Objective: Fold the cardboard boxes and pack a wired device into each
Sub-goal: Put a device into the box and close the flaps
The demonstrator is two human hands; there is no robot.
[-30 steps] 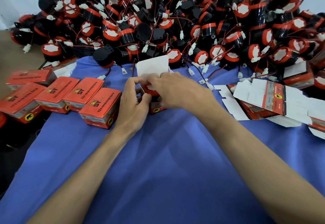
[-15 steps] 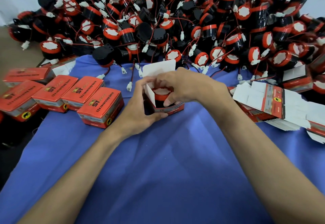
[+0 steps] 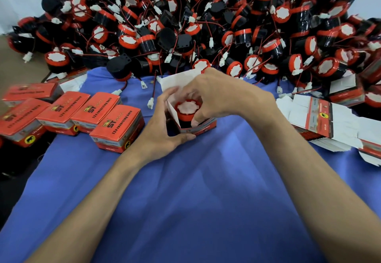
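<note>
1. left hand (image 3: 162, 130) grips the open box (image 3: 198, 127) on the blue cloth (image 3: 185, 190), fingers curled round its side.
2. right hand (image 3: 216, 95) curls its fingers over the device (image 3: 188, 108), seated inside the box, lid flap up.
3. done: closed boxes (image 3: 117, 126) lined up left.
4. to go, i'd say: shut this flap, then the huge device pile (image 3: 206, 25) and flat cartons (image 3: 321, 122).

Person's body, head view — left hand (image 3: 162, 132) and right hand (image 3: 216, 95), both bare, each continuous with a bare forearm: left forearm (image 3: 99, 196), right forearm (image 3: 299, 159). Both forearms are slim at the wrist and widen toward the lower edge of view. Knuckle ridges show on the right hand's back.
</note>
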